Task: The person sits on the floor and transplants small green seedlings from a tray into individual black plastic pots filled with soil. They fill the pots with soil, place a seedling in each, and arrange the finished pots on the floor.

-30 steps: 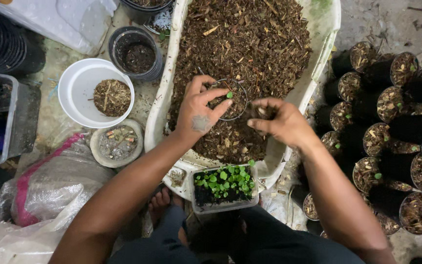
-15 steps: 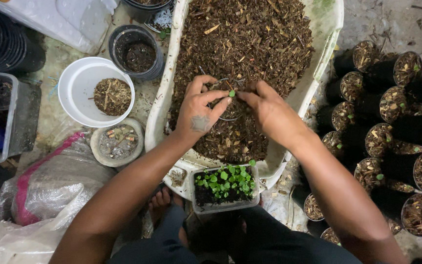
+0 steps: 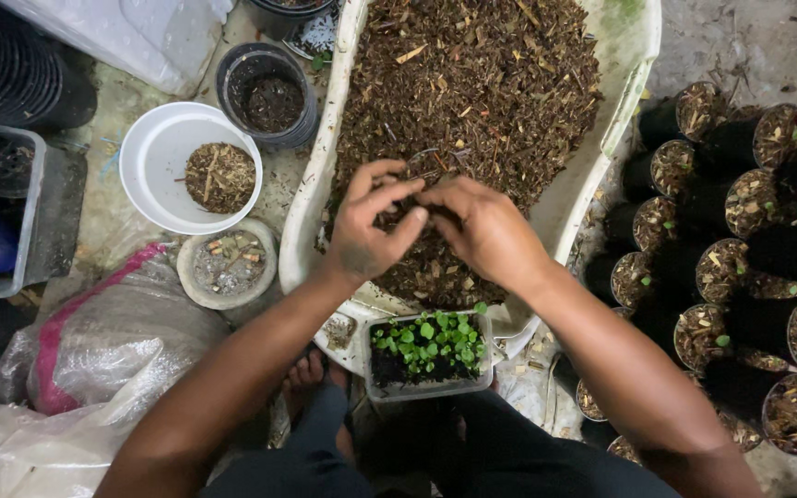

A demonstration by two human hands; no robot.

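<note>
Looking down, head view: both hands meet over a white tub [image 3: 320, 198] of brown potting mix [image 3: 481, 83].
Left hand [image 3: 371, 226]: fingers curled inward, thumb pressed toward the fingertips in a narrow pinch; what sits in the pinch is hidden by the fingers.
Right hand [image 3: 481, 231]: knuckles up, fingers folded down and touching the left fingertips; its grip cannot be told, since the palm side faces away.
Object between hands: a dark rounded shape shows just beneath the fingertips, over the mix at the tub's near half; too covered to identify.
Seedling tray [image 3: 431, 355]: clear box of small green sprouts in dark soil, just below the hands, at the tub's near rim, between the forearms.
Filled pots [image 3: 740, 267]: black pots topped with mix, clustered right of the tub; some carry a green speck; the group is cut off at the right edge.
White bowl [image 3: 154, 171]: left of the tub, a small heap of mix inside.
Grey dish [image 3: 228, 267]: below the bowl, contents unclear.
Black pot [image 3: 269, 92]: above the bowl, a little soil in it.
Plastic bags [image 3: 94, 360]: lower left, crumpled, contents not legible.
Pot stack [image 3: 2, 65]: top left, partly cut off.
Tub far end: cut off at the top edge.
</note>
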